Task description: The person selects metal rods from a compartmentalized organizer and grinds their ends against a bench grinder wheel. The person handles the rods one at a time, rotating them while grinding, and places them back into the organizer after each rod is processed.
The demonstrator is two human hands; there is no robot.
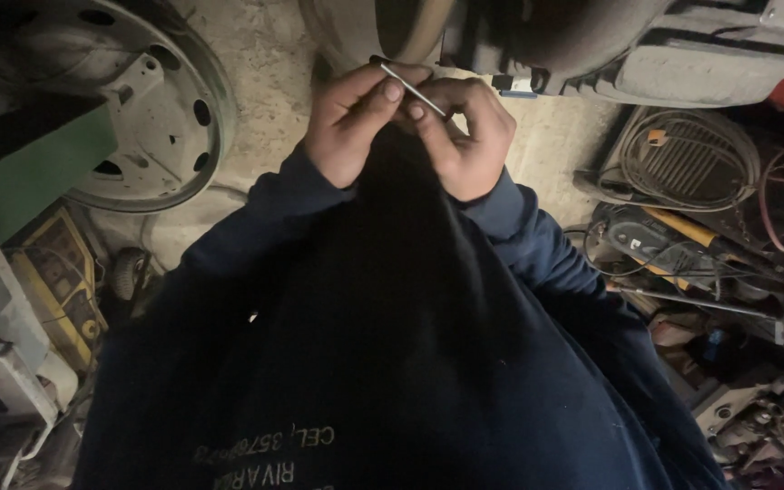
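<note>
Both hands raised close together over a concrete floor (265,63), sleeves dark blue. Left hand (351,122) and right hand (465,136) touching, pinching a thin metal rod (410,86) between thumbs and fingers; rod slants from upper left to lower right across the fingertips. Well left of the left hand: grey steel wheel rim (170,109) lying on the floor. Below that, a yellow tool case (56,281). Right of the right hand: coiled cables (691,159) and a clutter of tools (682,254). Just above the hands: dark machine underside (592,45).
</note>
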